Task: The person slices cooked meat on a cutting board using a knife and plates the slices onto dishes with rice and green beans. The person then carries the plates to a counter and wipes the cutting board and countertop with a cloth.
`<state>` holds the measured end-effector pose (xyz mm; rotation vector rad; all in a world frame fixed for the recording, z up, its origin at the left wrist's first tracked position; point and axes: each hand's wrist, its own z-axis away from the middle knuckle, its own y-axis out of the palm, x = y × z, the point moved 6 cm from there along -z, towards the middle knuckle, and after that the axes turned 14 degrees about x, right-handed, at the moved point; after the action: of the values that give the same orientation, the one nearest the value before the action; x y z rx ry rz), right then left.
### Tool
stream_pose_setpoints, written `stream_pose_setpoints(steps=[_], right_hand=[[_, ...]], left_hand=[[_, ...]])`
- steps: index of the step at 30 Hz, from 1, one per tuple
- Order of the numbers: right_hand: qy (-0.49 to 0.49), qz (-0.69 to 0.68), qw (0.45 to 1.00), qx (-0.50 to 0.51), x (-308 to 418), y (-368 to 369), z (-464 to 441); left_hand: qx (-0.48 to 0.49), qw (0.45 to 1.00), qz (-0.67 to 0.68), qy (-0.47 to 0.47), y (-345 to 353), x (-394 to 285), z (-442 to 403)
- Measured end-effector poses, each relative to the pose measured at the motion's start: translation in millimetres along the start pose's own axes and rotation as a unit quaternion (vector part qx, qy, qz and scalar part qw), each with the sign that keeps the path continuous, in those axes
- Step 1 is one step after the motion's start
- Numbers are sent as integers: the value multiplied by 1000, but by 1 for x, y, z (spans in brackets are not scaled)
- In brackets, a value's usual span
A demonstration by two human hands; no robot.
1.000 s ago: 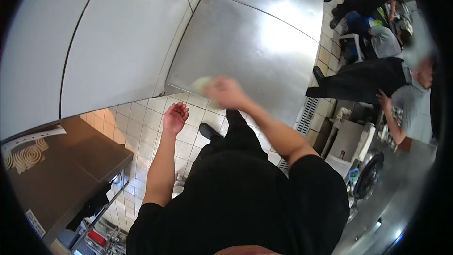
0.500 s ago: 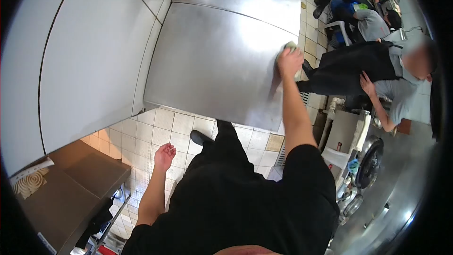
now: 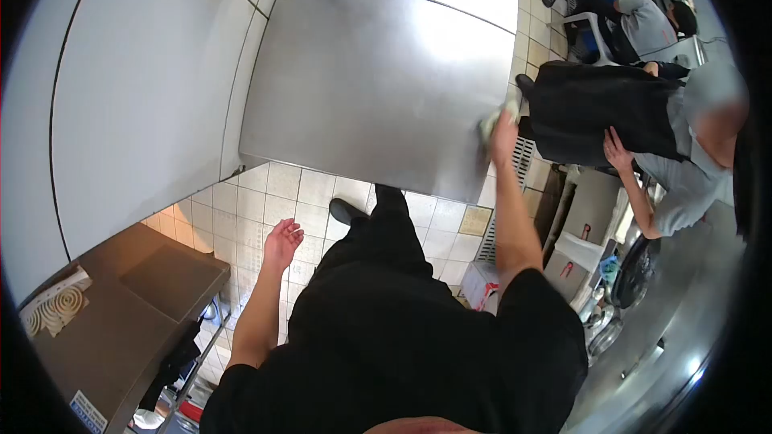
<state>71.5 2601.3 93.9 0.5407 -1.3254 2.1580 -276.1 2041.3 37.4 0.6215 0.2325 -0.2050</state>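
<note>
At the right edge of a stainless steel table (image 3: 362,72), my right hand (image 3: 504,138) is closed on a pale greenish cloth (image 3: 489,124). Part of the cloth shows beside and above my fingers, touching the table's edge. My left hand (image 3: 283,243) hangs over the tiled floor, in front of the table, palm up with the fingers loosely curled and apart. Nothing lies in it. The steel top has a seam near its far end and reflects a bright light.
A white panelled wall (image 3: 153,72) borders the table's left. A brown-topped counter (image 3: 153,281) stands at lower left. Close on the right is a person in a black apron (image 3: 595,112); another sits farther back (image 3: 647,26). A box (image 3: 481,283) is on the floor near my right arm.
My right hand and the cloth have moved along the table's right edge toward me. The view has shifted, so the food tray at the far end is out of sight. My left hand stays low.
</note>
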Motion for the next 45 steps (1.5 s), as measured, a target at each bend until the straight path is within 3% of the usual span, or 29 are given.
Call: stream_pose_setpoints(steps=[2, 3, 4, 7, 9, 12, 15, 18, 21, 27, 30, 31, 33, 37, 41, 44, 45], right_hand=[[-13, 50, 995, -89, -31, 21, 89], [86, 18, 990, -106, -42, 32, 127], [-5, -16, 989, -149, 12, 40, 187], [50, 246, 923, -293, 32, 82, 174], [-19, 164, 966, -198, 87, 118, 165], [-238, 184, 946, -121, 166, 206, 185], [-444, 157, 882, 13, 216, 270, 237], [-547, 221, 785, 192, 205, 292, 281], [-592, 329, 718, 160, 151, 235, 286], [-473, 326, 787, 224, 57, 68, 246], [-408, 162, 868, 232, 52, 63, 211], [-377, 159, 902, 140, 56, 57, 184], [-300, 147, 942, -43, 71, 52, 116], [-214, 146, 948, -188, 140, 35, -18], [-108, 130, 957, -234, 217, 0, -146], [-49, 190, 964, -178, 290, -3, -178], [-73, 208, 962, -159, 310, 8, -189]], left_hand=[[11, 1000, -6, 0, -2, -1, -3], [26, 1000, -18, -3, 1, -2, -4], [42, 999, -31, -5, 2, -2, 2], [58, 997, -48, -8, 1, 5, 10], [59, 997, -50, -8, -3, 9, 17], [56, 998, -38, 5, -12, 14, 23], [59, 997, -12, 38, -6, 1, 17], [70, 996, -10, 50, 17, -19, -5], [94, 994, -48, 43, 38, -34, -22], [74, 995, -74, 2, 31, -7, -24], [41, 997, -60, -28, 10, 12, -24], [29, 997, -60, -37, 5, 18, -23], [0, 998, -53, -45, -1, 25, -17], [-47, 998, -37, -36, 8, 25, -8], [-80, 996, -20, -20, 15, 23, -1], [-105, 994, -5, -10, 29, 26, 11], [-111, 994, 1, -5, 32, 29, 13]])
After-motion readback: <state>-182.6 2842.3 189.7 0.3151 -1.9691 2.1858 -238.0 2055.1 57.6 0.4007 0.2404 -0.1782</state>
